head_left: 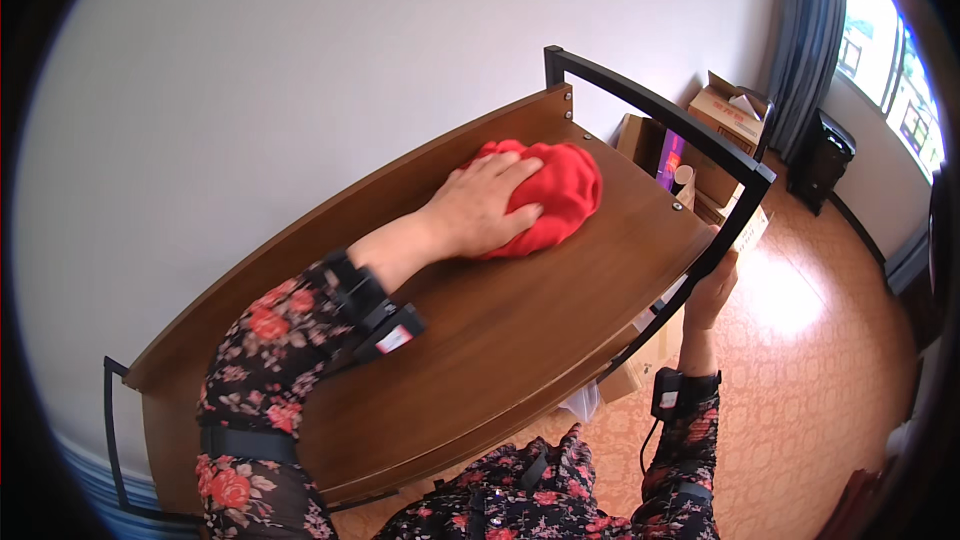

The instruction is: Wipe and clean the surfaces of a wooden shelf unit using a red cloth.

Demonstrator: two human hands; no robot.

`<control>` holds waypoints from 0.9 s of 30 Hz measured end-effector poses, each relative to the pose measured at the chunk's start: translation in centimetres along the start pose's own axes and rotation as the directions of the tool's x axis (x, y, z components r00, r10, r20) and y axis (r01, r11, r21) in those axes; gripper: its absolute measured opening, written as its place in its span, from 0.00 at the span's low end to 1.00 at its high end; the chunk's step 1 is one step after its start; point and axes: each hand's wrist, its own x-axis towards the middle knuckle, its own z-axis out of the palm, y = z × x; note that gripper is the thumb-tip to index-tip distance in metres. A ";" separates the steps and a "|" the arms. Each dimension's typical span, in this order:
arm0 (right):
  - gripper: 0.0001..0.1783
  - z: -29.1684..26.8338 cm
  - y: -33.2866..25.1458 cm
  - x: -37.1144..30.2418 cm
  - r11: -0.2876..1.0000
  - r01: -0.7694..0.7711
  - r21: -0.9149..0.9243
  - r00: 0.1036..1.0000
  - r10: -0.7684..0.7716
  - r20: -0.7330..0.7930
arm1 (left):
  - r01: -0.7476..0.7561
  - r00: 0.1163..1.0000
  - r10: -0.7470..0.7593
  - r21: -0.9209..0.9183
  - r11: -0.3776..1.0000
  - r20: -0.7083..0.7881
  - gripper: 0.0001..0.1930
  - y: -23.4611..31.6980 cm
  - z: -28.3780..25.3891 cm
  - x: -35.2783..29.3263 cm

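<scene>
A bunched red cloth (565,190) lies on the brown wooden top shelf (480,325), toward its right end and close to the raised back board. My left hand (490,205) presses down on it from the left, fingers bent over the folds and thumb along the near side. The shelf's right end carries a black metal frame (650,105). Around its near upright my right hand (708,290) is closed; the frame hides part of the fingers. Both forearms wear floral sleeves with black straps and small devices.
Open cardboard boxes (728,112) stand beyond the right end, with a purple package (670,157) among them. A black suitcase (822,160) is by the blue curtain (805,50) and window. A white wall (300,90) rises behind the shelf. A second black end frame (112,440) is at the left.
</scene>
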 end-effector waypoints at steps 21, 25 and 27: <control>0.36 -0.7 -0.1 3.0 0.995 -0.083 0.048 0.978 0.090 -0.188 | 0.881 0.473 -0.847 0.134 0.454 -0.242 0.26 -7.4 -13.4 -49.1; 0.39 -1.7 0.3 2.5 0.978 -0.201 0.048 0.974 0.205 -0.098 | 0.799 0.601 -0.752 0.201 0.566 -0.270 0.27 -5.6 -12.2 -45.8; 0.39 -1.9 0.6 2.8 0.985 -0.173 -0.011 0.981 0.171 -0.093 | 0.666 0.745 -0.629 0.200 0.719 -0.222 0.28 -4.1 -11.5 -40.8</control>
